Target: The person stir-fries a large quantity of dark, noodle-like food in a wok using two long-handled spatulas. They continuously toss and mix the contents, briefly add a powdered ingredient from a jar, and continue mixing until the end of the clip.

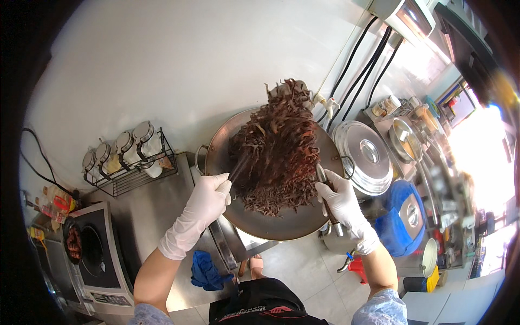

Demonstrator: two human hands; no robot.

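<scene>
A large wok with two loop handles holds a heap of dark brown, shredded food. Part of the heap is lifted high and blurred by motion. My right hand, in a white glove, grips a wooden-handled utensil at the wok's right side; the food hides its far end. My left hand, gloved too, is closed at the left rim around a thin, blurred utensil that reaches into the food. What kind of utensil it is cannot be made out.
Left of the wok, a wire rack of lidded jars stands on a steel counter. A blue cloth lies near its front edge. Toward the right are a lidded steel pot, a blue-wrapped lidded vessel and a wall tap.
</scene>
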